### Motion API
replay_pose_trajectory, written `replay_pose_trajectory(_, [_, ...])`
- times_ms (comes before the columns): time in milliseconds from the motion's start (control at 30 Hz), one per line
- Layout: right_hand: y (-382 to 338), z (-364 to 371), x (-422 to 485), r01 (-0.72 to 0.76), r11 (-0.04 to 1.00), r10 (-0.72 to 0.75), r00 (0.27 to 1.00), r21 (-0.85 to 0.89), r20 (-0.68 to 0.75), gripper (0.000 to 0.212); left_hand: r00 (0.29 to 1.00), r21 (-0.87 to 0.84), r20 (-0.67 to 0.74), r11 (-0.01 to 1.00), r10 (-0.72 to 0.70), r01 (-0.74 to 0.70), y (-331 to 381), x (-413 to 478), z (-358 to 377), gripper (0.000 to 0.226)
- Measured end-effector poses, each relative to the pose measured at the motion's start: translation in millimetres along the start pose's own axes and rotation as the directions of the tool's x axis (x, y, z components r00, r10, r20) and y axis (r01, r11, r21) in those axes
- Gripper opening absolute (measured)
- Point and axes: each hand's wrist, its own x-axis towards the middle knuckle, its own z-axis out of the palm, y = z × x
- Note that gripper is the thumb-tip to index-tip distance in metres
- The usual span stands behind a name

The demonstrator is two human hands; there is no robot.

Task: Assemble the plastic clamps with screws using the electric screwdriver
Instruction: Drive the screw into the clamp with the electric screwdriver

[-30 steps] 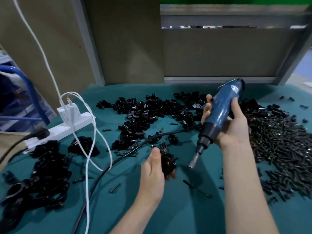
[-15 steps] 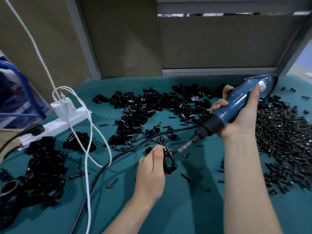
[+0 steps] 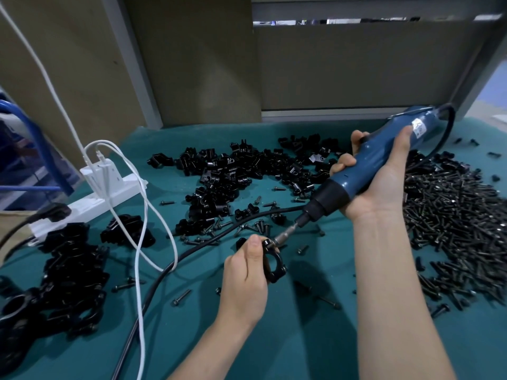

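Near the middle of the green surface (image 3: 310,346), the left hand (image 3: 245,278) pinches a black clamp (image 3: 275,266). The right hand (image 3: 382,185) grips a blue screwdriver (image 3: 370,160), tilted, its tip touching the clamp's top. More clamps (image 3: 241,171) lie far behind; screws (image 3: 452,215) are heaped on the right.

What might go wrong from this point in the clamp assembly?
The screwdriver in the right hand meets the clamp at a slant, so the bit may slip off toward the left hand holding it. Only that hand steadies the clamp, so torque might twist it loose. The black cable lies just behind and could snag.
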Motion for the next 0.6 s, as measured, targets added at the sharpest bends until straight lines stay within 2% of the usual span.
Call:
replay_pose_trajectory(100, [-0.9,-0.4,0.0,0.031,1.000,-0.030,0.999,-0.004,0.029,0.043,0.998,-0.034,0.034,0.998,-0.045,0.046,0.1,-0.6,1.8,0.076])
replay_pose_trajectory(267, [4.1,1.9,-0.5,0.088,0.996,-0.089,0.992,0.025,0.089,0.035,0.994,-0.120,0.034,0.987,-0.106,0.109,-1.6,0.8,4.6,0.064])
replay_pose_trajectory(333, [6.9,3.6,-0.7,0.099,0.995,-0.100,0.990,0.014,0.102,0.033,0.990,-0.148,0.031,0.979,-0.135,0.138,-0.7,0.9,4.8,0.067])
replay_pose_trajectory(600, [7.5,3.3,-0.1,0.101,0.995,-0.102,0.988,0.011,0.118,0.034,0.992,-0.162,0.027,0.978,-0.126,0.129,-1.4,0.6,5.4,0.061])
